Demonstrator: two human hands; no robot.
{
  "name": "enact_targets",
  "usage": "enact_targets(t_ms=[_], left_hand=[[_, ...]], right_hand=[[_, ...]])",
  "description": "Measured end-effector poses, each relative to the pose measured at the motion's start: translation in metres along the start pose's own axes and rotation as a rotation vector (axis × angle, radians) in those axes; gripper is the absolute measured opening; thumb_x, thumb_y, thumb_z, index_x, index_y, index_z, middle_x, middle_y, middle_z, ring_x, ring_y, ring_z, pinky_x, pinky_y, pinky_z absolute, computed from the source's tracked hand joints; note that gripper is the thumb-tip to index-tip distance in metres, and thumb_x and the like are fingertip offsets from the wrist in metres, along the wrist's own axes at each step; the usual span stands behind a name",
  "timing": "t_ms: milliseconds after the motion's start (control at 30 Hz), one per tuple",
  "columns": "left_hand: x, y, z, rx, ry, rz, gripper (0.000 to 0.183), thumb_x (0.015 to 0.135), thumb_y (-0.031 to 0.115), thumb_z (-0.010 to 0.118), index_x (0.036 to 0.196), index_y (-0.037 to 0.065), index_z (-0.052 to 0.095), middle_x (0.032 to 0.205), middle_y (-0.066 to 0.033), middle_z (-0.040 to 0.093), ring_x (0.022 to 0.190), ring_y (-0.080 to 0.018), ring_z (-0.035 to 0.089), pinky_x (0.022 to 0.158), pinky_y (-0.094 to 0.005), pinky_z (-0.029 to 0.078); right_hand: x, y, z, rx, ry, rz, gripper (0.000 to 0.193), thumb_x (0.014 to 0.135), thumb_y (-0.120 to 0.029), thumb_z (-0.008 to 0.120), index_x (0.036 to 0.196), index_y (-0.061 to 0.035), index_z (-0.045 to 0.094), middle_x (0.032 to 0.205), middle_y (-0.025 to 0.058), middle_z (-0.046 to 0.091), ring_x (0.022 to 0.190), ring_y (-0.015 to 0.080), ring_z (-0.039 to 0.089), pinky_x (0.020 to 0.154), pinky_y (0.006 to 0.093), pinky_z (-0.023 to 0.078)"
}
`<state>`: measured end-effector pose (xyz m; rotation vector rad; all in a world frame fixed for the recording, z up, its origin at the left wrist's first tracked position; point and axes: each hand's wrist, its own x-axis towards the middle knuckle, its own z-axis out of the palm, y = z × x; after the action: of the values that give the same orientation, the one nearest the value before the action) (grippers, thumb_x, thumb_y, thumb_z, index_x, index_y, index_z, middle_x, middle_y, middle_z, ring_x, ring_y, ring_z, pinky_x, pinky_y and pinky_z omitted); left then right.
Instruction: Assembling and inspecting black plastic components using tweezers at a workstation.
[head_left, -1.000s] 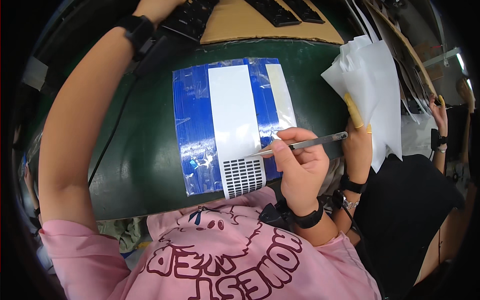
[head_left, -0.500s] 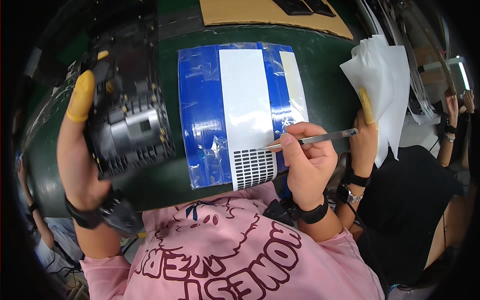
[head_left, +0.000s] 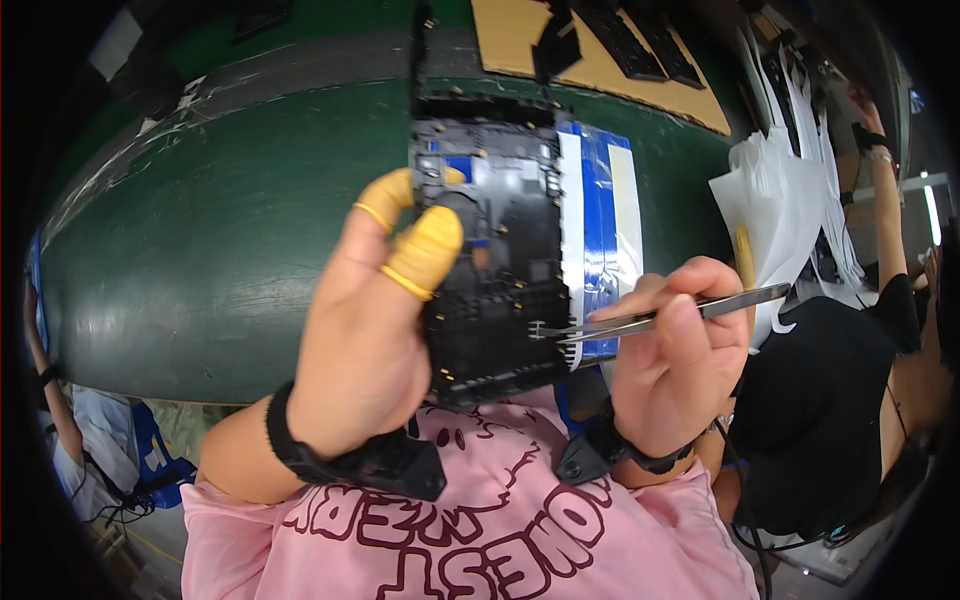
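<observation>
Left hand [head_left: 365,315] grasps a black plastic frame [head_left: 515,225] by its left edge, the thumb, in a yellow finger cover [head_left: 430,245], lying across the near face and a second covered finger bending around behind it. Right hand [head_left: 675,375] pinches a pair of metal tweezers [head_left: 725,303] between thumb and fingers; their slender tips point leftward over the lower right part of the frame, though whether they touch it cannot be told. The frame, ribbed and pierced by small openings, is held up in front of the person's pink shirt [head_left: 470,530] and hides much of a blue board [head_left: 600,240] on the green table [head_left: 230,230]. To the right of the frame, part of a white strip [head_left: 572,190] and a cream strip [head_left: 626,195] show on the board. Beyond lies brown cardboard [head_left: 508,40] bearing dark parts [head_left: 625,42]. At right, white sheets [head_left: 770,190] bunch together near a neighbouring person in black clothing [head_left: 815,420].
</observation>
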<state>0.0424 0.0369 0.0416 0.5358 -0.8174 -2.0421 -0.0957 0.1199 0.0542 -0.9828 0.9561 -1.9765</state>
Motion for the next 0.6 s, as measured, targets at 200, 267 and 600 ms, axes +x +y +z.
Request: enact_targets(t_ms=[200, 267, 600], left_hand=[[-0.0020, -0.0050, 0.0067, -0.034, -0.014, 0.009, 0.030, 0.086, 0.019, 0.044, 0.112, 0.006, 0.037, 0.103, -0.0070, 0.049, 0.092, -0.0144, 0.050, 0.079, -0.0292, 0.044], [-0.0025, -0.0038, 0.0055, -0.045, -0.016, 0.011, 0.030, 0.086, 0.019, 0.044, 0.112, 0.006, 0.037, 0.104, -0.0072, 0.049, 0.092, -0.0147, 0.050, 0.079, -0.0295, 0.044], [0.0017, -0.0032, 0.0101, -0.086, -0.054, -0.003, 0.031, 0.086, 0.019, 0.044, 0.112, 0.006, 0.036, 0.103, -0.0073, 0.048, 0.091, -0.0138, 0.049, 0.079, -0.0291, 0.044]], right_hand=[[0.0045, 0.0082, 0.0097, -0.099, -0.115, 0.018, 0.017, 0.078, 0.006, 0.049, 0.095, 0.0053, 0.044, 0.083, 0.0150, 0.057, 0.075, 0.0174, 0.058, 0.068, 0.0266, 0.048], [0.0041, 0.0072, 0.0103, -0.127, -0.090, 0.047, 0.017, 0.078, 0.006, 0.049, 0.095, 0.0048, 0.044, 0.082, 0.0156, 0.057, 0.074, 0.0173, 0.058, 0.068, 0.0268, 0.048], [0.0048, 0.0001, 0.0113, -0.131, -0.074, 0.080, 0.017, 0.077, 0.004, 0.051, 0.093, 0.0036, 0.045, 0.081, 0.0149, 0.057, 0.073, 0.0167, 0.058, 0.068, 0.0264, 0.048]])
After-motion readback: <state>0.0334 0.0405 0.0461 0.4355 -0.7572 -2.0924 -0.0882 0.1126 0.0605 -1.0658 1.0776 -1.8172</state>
